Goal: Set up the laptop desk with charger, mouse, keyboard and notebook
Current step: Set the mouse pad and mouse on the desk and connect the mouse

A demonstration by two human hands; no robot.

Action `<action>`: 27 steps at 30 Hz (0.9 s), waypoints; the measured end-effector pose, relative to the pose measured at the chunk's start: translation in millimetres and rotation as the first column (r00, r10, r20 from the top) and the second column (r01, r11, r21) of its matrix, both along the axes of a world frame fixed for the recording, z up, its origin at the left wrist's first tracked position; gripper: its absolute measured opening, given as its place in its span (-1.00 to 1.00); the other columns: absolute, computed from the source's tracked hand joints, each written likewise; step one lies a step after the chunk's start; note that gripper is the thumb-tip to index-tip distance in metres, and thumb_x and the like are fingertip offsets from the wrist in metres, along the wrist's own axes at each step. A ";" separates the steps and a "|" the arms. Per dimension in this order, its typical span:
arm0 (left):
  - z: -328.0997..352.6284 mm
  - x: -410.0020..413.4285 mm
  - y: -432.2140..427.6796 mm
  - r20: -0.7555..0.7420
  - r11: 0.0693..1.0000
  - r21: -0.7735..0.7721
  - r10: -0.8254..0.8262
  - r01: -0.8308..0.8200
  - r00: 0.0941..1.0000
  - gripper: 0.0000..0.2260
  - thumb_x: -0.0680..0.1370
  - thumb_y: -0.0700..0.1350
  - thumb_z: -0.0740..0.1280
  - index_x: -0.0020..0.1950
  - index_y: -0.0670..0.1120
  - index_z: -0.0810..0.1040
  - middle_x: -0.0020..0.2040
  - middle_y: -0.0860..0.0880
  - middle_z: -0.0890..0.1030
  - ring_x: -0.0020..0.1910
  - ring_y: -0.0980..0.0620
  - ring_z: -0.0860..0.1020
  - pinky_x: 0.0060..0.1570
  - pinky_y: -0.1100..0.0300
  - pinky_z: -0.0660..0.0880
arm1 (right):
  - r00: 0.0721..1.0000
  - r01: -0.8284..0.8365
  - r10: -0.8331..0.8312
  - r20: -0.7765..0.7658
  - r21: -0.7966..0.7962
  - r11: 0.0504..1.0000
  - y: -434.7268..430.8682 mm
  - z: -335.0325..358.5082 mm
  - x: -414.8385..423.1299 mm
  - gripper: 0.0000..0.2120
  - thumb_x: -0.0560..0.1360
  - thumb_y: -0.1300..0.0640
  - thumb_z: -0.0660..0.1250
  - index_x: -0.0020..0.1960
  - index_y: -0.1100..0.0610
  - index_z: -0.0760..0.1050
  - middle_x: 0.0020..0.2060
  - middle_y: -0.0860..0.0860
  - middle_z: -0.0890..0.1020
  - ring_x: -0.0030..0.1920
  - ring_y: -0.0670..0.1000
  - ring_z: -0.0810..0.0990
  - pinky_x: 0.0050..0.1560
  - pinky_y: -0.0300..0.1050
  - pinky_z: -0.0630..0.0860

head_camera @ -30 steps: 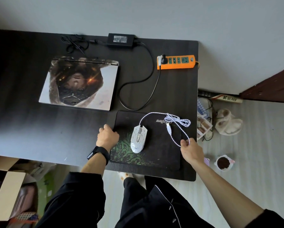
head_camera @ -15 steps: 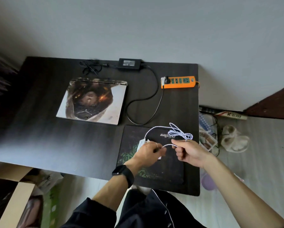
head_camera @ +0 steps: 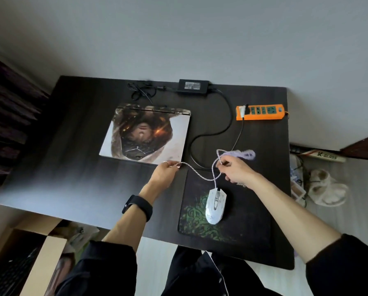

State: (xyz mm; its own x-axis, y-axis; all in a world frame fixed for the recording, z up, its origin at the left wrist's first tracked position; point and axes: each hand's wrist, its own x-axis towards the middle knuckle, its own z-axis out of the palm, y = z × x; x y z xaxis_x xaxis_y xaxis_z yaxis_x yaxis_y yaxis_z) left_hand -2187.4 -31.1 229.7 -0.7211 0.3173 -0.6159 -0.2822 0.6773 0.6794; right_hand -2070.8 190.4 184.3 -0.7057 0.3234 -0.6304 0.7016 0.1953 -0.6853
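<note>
Both forearms reach forward, bare below dark sleeves; the left hand, a black band on its wrist, pinches the mouse cable at its fingertips; the right hand, fingers curled, pinches it further along.

- A black band, wide and smooth like a fitness tracker's strap, circled the left wrist.
- A thin pale ring showed on one finger of the left hand.
- The left sleeve was black, loose cloth that ended partway along the forearm.
- The right sleeve was of the same black cloth and ended nearer the elbow.
- The dark garment over the body carried a fine white piping running down its front; its other details were too dim to tell.
</note>
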 end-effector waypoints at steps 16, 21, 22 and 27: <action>-36.9 -92.8 24.4 0.172 0.755 0.138 -0.656 0.642 0.735 -0.83 0.58 -0.05 0.32 0.09 -0.02 0.66 -0.14 0.09 0.71 -0.41 0.28 0.49 -0.42 0.44 0.39 | 0.926 -0.062 0.302 -0.227 0.697 0.715 -60.8 9.3 -45.5 -0.56 0.47 0.06 0.34 0.34 0.06 0.48 0.26 -0.04 0.55 0.27 0.02 0.49 0.22 -0.04 0.44; -52.4 -91.8 40.8 0.313 0.681 0.159 -0.722 0.715 0.618 -0.69 0.57 0.18 0.28 0.04 -0.02 0.65 -0.03 0.07 0.72 -0.30 0.13 0.58 -0.30 0.25 0.48 | 0.925 -0.296 0.379 0.020 0.665 0.686 -82.2 -3.5 -34.4 -0.77 0.65 0.02 0.14 0.13 0.08 0.52 -0.08 0.00 0.67 -0.05 0.12 0.65 0.00 0.02 0.48; -56.9 -91.3 42.2 0.378 0.752 0.149 -0.644 0.643 0.665 -0.66 0.57 0.20 0.27 0.06 -0.05 0.61 0.01 0.01 0.71 -0.27 0.09 0.60 -0.27 0.20 0.54 | 0.959 -0.237 0.281 0.039 0.657 0.716 -81.0 -6.7 -26.9 -0.78 0.66 0.01 0.13 0.03 0.10 0.49 -0.12 0.02 0.64 -0.11 0.16 0.65 -0.10 0.04 0.49; -76.2 -79.2 72.1 0.459 0.944 -0.052 -0.266 0.325 0.847 -0.62 0.61 0.07 0.26 0.27 -0.19 0.41 0.05 -0.13 0.49 -0.20 -0.08 0.61 -0.22 0.08 0.61 | 0.831 -0.098 -0.175 0.528 0.448 0.889 -35.2 -20.0 20.0 -0.74 0.61 0.06 0.15 0.16 0.18 0.49 0.11 0.21 0.63 0.14 0.26 0.60 0.11 0.06 0.51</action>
State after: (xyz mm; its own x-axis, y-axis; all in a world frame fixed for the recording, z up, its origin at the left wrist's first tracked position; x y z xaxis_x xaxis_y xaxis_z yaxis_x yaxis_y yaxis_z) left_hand -2266.5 41.1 153.5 -0.2494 0.3727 -0.8938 -0.3044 0.8460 0.4378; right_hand -2050.8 155.2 164.4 -0.2731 0.6777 -0.6827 0.9392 0.3414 -0.0368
